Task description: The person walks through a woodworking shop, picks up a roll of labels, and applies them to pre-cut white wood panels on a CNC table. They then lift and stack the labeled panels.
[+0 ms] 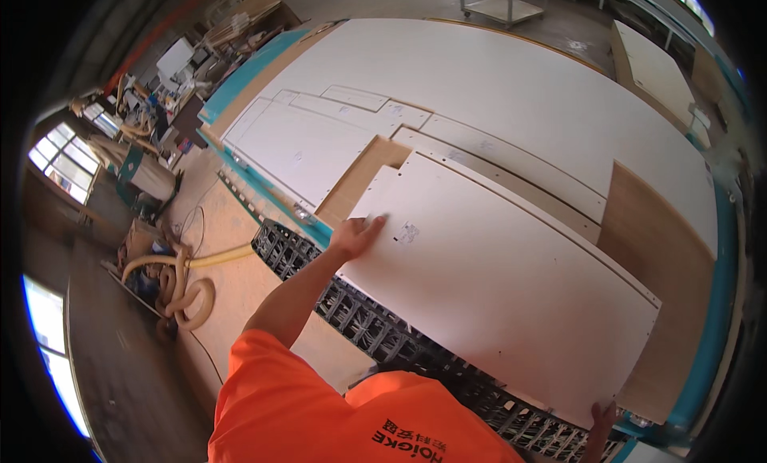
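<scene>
A large white panel (503,279) with small holes and a label near its left end lies tilted over the near edge of the machine bed. My left hand (359,238) grips its left edge, with the thumb and part of the fingers showing on top. At the near right corner, my right hand (603,419) is closed on the same panel; most of its fingers are hidden. Beyond the panel, narrow cut strips (511,155) and another cut white panel (307,147) lie within the large white sheet (495,79). Bare brown board (363,175) shows in gaps beside them.
A black cable chain (359,319) runs along the near side of the bed, close to my body. Teal edging (711,327) borders the bed at right. A yellowish hose (196,295) coils on the floor at left. Behind stands a wheeled cart (507,7).
</scene>
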A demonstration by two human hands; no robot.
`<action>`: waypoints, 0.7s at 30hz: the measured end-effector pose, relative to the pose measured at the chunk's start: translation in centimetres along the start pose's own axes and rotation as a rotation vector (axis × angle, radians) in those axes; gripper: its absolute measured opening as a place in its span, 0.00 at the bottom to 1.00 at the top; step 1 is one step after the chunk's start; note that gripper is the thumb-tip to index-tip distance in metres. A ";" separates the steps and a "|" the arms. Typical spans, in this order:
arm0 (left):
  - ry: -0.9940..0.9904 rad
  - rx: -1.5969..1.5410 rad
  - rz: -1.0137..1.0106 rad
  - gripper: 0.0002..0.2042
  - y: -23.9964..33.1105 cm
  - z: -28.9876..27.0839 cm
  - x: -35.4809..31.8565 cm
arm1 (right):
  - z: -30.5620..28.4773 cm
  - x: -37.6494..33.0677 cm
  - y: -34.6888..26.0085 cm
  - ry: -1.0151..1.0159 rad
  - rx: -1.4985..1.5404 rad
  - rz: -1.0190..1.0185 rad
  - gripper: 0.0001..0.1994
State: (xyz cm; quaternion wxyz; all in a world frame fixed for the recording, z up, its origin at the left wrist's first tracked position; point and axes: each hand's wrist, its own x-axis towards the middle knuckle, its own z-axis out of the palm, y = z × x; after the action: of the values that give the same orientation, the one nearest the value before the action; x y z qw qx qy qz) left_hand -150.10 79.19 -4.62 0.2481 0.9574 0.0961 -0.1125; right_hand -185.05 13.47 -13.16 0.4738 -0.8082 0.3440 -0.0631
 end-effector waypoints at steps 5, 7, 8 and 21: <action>0.340 0.272 0.105 0.44 -7.4 0.1 1.9 | 1.2 2.2 -7.7 0.134 -0.120 -0.070 0.24; 0.364 0.079 0.010 0.45 -9.9 0.2 3.0 | 4.1 0.7 -12.4 0.086 -0.147 -0.174 0.23; 0.402 -0.020 -0.073 0.45 -11.7 0.1 3.6 | 6.1 -0.1 -14.5 0.060 -0.155 -0.225 0.23; 0.294 -0.477 -0.138 0.49 -22.5 0.7 6.9 | 46.5 -17.6 -42.2 -0.701 -0.316 -0.782 0.25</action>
State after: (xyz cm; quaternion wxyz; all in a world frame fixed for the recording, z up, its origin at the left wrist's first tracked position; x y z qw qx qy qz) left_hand -149.03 99.01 -17.21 0.4413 0.8692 0.2199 0.0365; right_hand -157.51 71.13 -0.36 0.3741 -0.9097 -0.1554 0.0911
